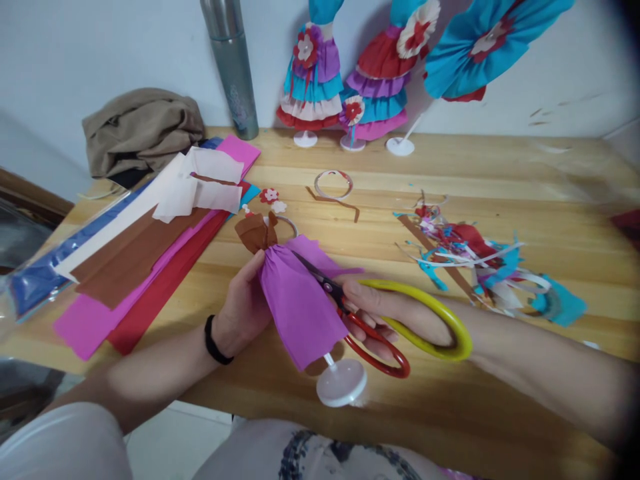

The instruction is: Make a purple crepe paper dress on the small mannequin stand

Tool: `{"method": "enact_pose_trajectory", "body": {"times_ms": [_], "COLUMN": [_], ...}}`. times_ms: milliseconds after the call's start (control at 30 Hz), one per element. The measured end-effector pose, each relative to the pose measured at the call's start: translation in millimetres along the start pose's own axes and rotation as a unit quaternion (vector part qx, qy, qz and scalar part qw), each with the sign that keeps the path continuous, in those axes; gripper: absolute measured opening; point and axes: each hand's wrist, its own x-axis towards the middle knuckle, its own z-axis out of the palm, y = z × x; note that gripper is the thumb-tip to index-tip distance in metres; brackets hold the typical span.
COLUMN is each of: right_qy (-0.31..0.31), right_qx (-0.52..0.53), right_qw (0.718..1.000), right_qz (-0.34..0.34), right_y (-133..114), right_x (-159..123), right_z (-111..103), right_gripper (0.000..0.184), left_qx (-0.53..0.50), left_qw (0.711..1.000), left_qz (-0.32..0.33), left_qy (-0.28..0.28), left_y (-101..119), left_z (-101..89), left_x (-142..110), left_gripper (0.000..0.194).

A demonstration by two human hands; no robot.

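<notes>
White sleeve (pixel 65 447), lower left; left hand (pixel 245 303) pinching gathered purple paper (pixel 300 310), centre; right hand (pixel 395 305) gripping scissors (pixel 329 287); blade slip could nick gathers.

Both forearms reach inward, each hand (pixel 246 300) (pixel 387 307) with fingers curled.

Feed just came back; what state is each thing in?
Left hand, gripping purple-skirted figure
Right hand, holding scissors
Scissors, handles spread apart
Purple-skirted figure, tilted
Paper sheets, overlapping, loosely stacked
Scraps, loosely heaped
Brown cloth, crumpled
Bottle, upright, top out of frame
Tiered-skirt figures, standing on white bases
</notes>
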Motion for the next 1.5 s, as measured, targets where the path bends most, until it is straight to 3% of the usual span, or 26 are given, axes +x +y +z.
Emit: {"method": "enact_pose_trajectory", "body": {"times_ms": [333,600,867,1100,1500], "right_qy": [0.067,0.013,-0.004,0.005,0.065], "right_qx": [-0.043,0.016,-0.032,-0.046,-0.086], "right_qw": [0.997,1.0,0.999,0.999,0.994], "right_qz": [0.012,-0.001,-0.001,0.004,0.005], "right_y": [-0.3,1.1,-6.5,-11.9,-13.7], "right_x": [-2.2,0.2,6.6,11.4,9.6], "right_z": [0.9,1.6,-1.9,-2.1,1.3], "right_gripper": [0.054,0.055,0.061,0.063,0.055], "left_qx": [0.02,0.003,0.007,0.011,0.006], "left_qw": [0.998,1.0,1.0,0.999,0.996], "left_qz": [0.012,0.008,-0.003,-0.002,-0.005], "left_qy": [-0.064,-0.027,-0.02,-0.043,-0.089], "left_y": [-1.3,-0.8,0.1,-0.7,-0.2], "left_z": [-2.4,-1.8,0.0,-5.7,-4.4], "left_x": [-1.8,-0.5,-1.2,1.1,-0.4], "left_gripper": [0.033,0.032,0.035,0.029,0.04]}}
